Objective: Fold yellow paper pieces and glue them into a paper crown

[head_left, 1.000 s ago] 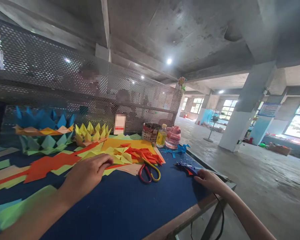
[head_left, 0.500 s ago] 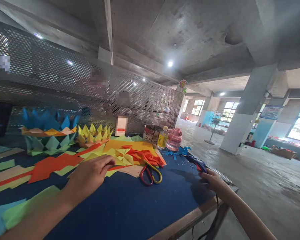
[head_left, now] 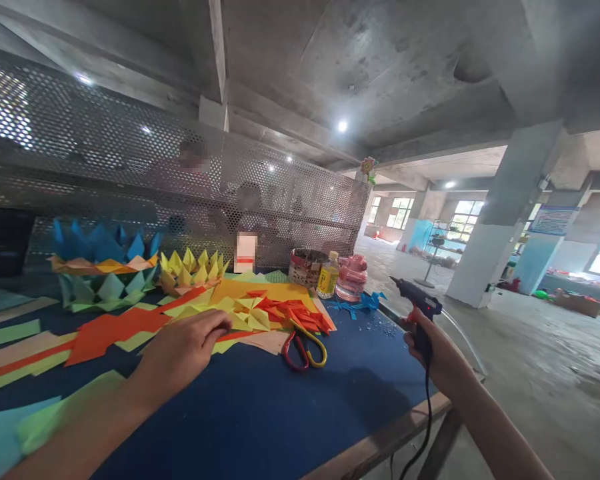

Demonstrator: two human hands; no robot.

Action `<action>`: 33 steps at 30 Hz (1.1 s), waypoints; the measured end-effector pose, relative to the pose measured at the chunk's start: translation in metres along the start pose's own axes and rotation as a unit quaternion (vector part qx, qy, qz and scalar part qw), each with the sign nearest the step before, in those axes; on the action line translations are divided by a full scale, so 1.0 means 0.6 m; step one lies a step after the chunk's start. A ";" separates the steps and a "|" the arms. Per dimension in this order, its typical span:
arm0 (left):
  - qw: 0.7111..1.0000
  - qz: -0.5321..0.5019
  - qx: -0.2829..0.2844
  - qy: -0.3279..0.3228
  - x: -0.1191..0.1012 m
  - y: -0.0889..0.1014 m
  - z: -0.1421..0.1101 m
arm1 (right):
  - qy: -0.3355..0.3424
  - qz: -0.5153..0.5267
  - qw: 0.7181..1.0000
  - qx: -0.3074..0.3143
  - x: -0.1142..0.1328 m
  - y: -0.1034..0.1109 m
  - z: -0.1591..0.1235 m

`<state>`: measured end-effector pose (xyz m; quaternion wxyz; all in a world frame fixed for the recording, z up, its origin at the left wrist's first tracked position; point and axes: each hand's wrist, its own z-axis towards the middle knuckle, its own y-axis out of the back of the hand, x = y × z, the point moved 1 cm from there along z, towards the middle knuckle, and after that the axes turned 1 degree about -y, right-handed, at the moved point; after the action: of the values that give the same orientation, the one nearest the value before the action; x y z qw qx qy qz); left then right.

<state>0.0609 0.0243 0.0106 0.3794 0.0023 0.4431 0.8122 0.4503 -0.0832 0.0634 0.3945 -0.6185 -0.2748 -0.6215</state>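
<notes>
My right hand (head_left: pixel 443 357) is wrapped round the handle of a dark blue glue gun (head_left: pixel 417 298), held above the table's right edge with its nozzle to the upper left. A small red light glows on its body, a clear glue stick trails behind, and a black cord hangs down. My left hand (head_left: pixel 187 347) is closed, fingers bent down beside yellow folded paper pieces (head_left: pixel 247 313); whatever its fingertips hold is hidden. Red folded paper pieces (head_left: pixel 297 315) lie right of them. Scissors (head_left: pixel 305 347) with red and yellow handles rest in front.
Blue and green paper crowns (head_left: pixel 105 267) and a yellow one (head_left: pixel 193 270) stand at the back left. A round container (head_left: pixel 305 267), yellow-labelled bottle (head_left: pixel 329 275) and pink jug (head_left: pixel 351 277) stand behind. A perforated metal screen (head_left: pixel 290 200) borders the table, with people beyond it.
My right hand has lifted the glue gun off the table's right side, and its nozzle now points up and left. My left hand has stayed by the yellow paper.
</notes>
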 end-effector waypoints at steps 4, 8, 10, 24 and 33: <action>1.000 0.002 0.009 0.005 0.000 0.002 0.001 | 0.053 -0.029 0.997 0.045 0.001 -0.048 0.000; 1.000 0.002 -0.007 0.006 0.004 0.002 0.003 | 0.088 -0.012 0.990 0.111 0.005 -0.111 -0.001; 1.000 0.000 -0.028 0.000 0.006 0.004 0.004 | 0.092 -0.023 0.982 0.163 0.004 -0.147 -0.001; 0.986 0.060 -0.131 -0.082 0.019 0.017 0.012 | 0.188 -0.187 0.898 0.351 -0.078 -0.310 -0.003; 0.984 0.086 -0.121 -0.095 0.020 0.007 0.008 | 0.253 -0.264 0.873 0.323 -0.111 -0.292 0.003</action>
<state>0.0510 0.0338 0.0124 0.3458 0.0721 0.3013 0.8857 0.3008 0.0227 0.0234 0.4499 -0.1832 -0.5042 -0.7140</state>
